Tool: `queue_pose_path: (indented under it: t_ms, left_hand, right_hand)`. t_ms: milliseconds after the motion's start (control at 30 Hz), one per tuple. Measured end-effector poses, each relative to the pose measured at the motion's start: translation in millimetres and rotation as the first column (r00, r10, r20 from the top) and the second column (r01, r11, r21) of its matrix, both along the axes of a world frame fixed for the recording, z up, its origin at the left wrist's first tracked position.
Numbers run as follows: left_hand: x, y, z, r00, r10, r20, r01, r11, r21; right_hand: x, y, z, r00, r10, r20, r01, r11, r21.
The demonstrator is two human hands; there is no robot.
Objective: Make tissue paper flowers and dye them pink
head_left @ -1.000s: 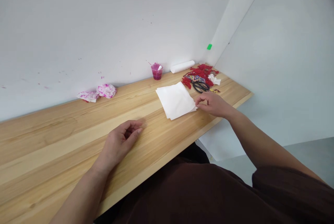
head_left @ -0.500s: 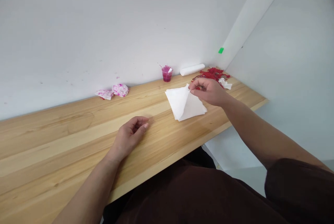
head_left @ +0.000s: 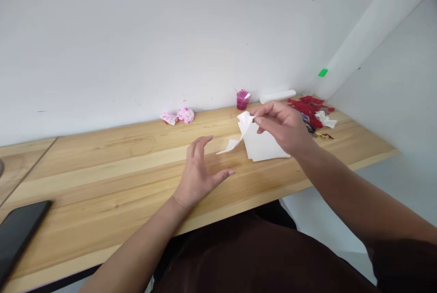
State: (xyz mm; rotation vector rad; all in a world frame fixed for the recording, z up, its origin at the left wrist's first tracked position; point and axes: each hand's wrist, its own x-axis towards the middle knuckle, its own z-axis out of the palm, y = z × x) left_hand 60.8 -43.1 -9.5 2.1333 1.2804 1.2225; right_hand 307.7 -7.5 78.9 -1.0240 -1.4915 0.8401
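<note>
My right hand (head_left: 282,126) pinches one white tissue sheet (head_left: 241,131) and holds it lifted off the stack of white tissues (head_left: 264,147) lying on the wooden table (head_left: 102,170). The sheet hangs down to the left, towards my left hand (head_left: 201,170). That hand hovers just over the table with its fingers spread and nothing in it, a little left of the sheet's lower corner.
Against the wall stand a small pink cup (head_left: 242,99) and a white roll (head_left: 278,96). Two pink-stained crumpled tissues (head_left: 179,116) lie to its left. A red pile with scissors (head_left: 312,110) sits at the far right. A black phone (head_left: 18,233) lies at the near left.
My right hand has peeled one sheet off the stack and lifted it leftward. My left hand rose from the table and opened. The view swung left, bringing the phone into sight.
</note>
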Motion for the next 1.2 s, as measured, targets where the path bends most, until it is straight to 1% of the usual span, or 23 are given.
queue_pose_path:
  t_ms: [67,133,200,267,300,333,367,400,433,500,533,600,700,833,900,967,1067,1133,1200]
  left_hand:
    - [4.5,-1.4,4.6,0.999,0.023,-0.045,-0.017,0.993,0.12]
    - [3.6,-0.5,10.0,0.998,0.021,-0.066,-0.007,0.979,0.201]
    - [-3.7,-0.6,16.5,0.997,0.053,-0.059,-0.035,0.963,0.268]
    - [-16.5,-5.9,22.6,0.991,0.099,-0.089,-0.06,0.928,0.369]
    - [-24.3,-11.2,24.5,0.984,0.107,-0.145,-0.031,0.895,0.445]
    - [-32.5,-18.4,25.1,0.968,0.102,-0.228,0.027,0.864,0.502]
    - [-40.8,-27.2,24.1,0.947,0.091,-0.308,0.089,0.847,0.524]
    - [-48.6,-37.2,21.4,0.925,0.083,-0.371,0.129,0.851,0.51]
    - [-55.4,-47.9,17.2,0.9,0.045,-0.434,0.178,0.871,0.459]
    - [-64.9,-68.8,6.0,0.845,-0.036,-0.533,0.228,0.927,0.299]
    - [-67.3,-77.9,0.0,0.835,-0.052,-0.547,0.221,0.944,0.247]
    - [-68.3,-91.8,-10.3,0.841,-0.091,-0.533,0.196,0.97,0.142]
    - [-65.1,-101.1,-17.6,0.891,-0.116,-0.439,0.15,0.988,0.044]
    - [-61.7,-103.1,-14.2,0.94,-0.114,-0.32,0.116,0.993,-0.013]
    - [-61.0,-103.8,-12.0,0.946,-0.113,-0.302,0.114,0.993,-0.017]
    - [-60.6,-104.7,-11.4,0.947,-0.116,-0.298,0.116,0.993,-0.02]
    - [-60.2,-104.8,-12.7,0.955,-0.096,-0.28,0.084,0.995,-0.052]
    - [-59.8,-103.7,-13.4,0.969,-0.05,-0.244,0.026,0.994,-0.104]
    - [-58.9,-102.0,-12.9,0.979,0.011,-0.202,-0.049,0.982,-0.181]
  right_hand:
    - [-5.1,-13.1,-7.9,1.0,0.012,0.005,-0.012,1.0,0.018]
    - [-7.2,-25.7,-14.6,0.999,0.005,0.049,-0.009,0.997,0.08]
    - [-6.3,-37.8,-18.7,0.992,-0.017,0.122,-0.006,0.983,0.185]
    - [-2.9,-50.4,-21.2,0.975,-0.053,0.216,-0.017,0.951,0.308]
    - [-0.6,-57.4,-22.8,0.96,-0.066,0.272,-0.04,0.93,0.365]
    - [2.0,-64.9,-25.3,0.94,-0.072,0.333,-0.079,0.904,0.419]
    - [4.7,-72.7,-28.9,0.914,-0.064,0.4,-0.136,0.881,0.452]
    - [7.3,-80.6,-33.9,0.882,-0.041,0.469,-0.204,0.865,0.458]
    - [9.6,-88.4,-40.0,0.85,-0.006,0.527,-0.268,0.856,0.442]
    - [13.2,-101.6,-54.3,0.791,0.087,0.605,-0.355,0.871,0.339]
    - [14.3,-106.5,-61.4,0.772,0.137,0.621,-0.384,0.879,0.283]
    - [15.1,-112.0,-72.9,0.746,0.221,0.628,-0.429,0.881,0.199]
    - [14.1,-110.2,-80.2,0.695,0.287,0.659,-0.474,0.872,0.121]
    - [10.9,-101.2,-81.0,0.562,0.358,0.746,-0.526,0.85,-0.011]
    - [8.6,-98.9,-84.1,0.528,0.38,0.76,-0.53,0.846,-0.055]
    - [5.9,-98.9,-89.5,0.554,0.352,0.755,-0.495,0.868,-0.042]
    - [2.5,-100.5,-97.6,0.634,0.276,0.722,-0.435,0.899,0.038]
    - [1.1,-101.3,-100.2,0.664,0.26,0.7,-0.424,0.903,0.066]
    - [-0.1,-101.3,-100.2,0.677,0.265,0.686,-0.416,0.908,0.059]
